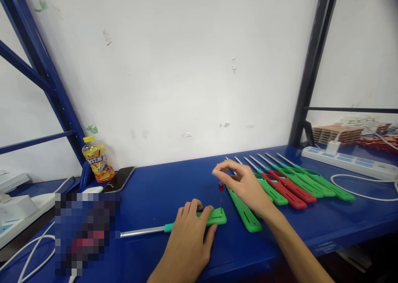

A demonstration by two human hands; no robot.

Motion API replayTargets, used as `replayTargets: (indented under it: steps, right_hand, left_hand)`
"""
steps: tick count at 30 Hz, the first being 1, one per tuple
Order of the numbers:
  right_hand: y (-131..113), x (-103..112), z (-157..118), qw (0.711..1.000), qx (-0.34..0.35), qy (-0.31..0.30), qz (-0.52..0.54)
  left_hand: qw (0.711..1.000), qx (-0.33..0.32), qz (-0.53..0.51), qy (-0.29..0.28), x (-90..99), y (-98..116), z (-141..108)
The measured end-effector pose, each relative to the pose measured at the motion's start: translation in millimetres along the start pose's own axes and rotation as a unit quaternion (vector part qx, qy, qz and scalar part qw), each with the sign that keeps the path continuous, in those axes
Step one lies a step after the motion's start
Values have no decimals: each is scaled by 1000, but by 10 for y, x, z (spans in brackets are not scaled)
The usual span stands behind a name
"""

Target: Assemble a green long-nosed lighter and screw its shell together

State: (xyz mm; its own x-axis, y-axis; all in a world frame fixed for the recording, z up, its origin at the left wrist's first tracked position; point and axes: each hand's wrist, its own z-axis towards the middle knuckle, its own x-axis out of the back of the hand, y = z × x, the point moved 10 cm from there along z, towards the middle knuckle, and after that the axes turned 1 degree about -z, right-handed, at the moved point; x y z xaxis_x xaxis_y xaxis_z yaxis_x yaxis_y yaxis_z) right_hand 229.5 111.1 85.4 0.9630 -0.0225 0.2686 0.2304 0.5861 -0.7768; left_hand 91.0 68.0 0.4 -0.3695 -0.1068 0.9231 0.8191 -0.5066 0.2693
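My left hand (pixel 189 237) is closed over a green lighter (pixel 219 217) lying flat on the blue table (pixel 146 192), its metal tube (pixel 143 232) pointing left. A small screwdriver (pixel 221 189) with a red handle stands upright, its tip on the lighter's right end. Above it my right hand (pixel 239 181) is curled, thumb and index finger bent together around the top of the screwdriver, which the fingers partly hide. Just right of the held lighter lies another green one (pixel 244 212), partly under my right hand.
Several green lighters (pixel 326 185) and red lighters (pixel 287 192) lie in a row at the right. Behind them are a power strip (pixel 351 163) and stacked cartons (pixel 337 134). A bottle (pixel 98 160) and a phone (pixel 120 179) are at the back left, near a pixelated area.
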Motion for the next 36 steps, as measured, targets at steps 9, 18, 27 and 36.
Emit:
replayTargets:
  steps: [9,18,27,36]
  right_hand:
    - [9,11,-2,1000,-2,7,15]
    - [-31,-31,-10,1000,7,-12,8]
    - [-55,-12,8,1000,21,-5,-4]
    - [-57,-12,-2,1000,23,-1,-10]
  left_hand:
    - [1000,3,0,-6,13,5,-15]
    - [1000,3,-4,-8,6,-2,1]
    - [1000,6,-3,-5,3,-2,-10]
    - [1000,2,-1,-7,1,3,-6]
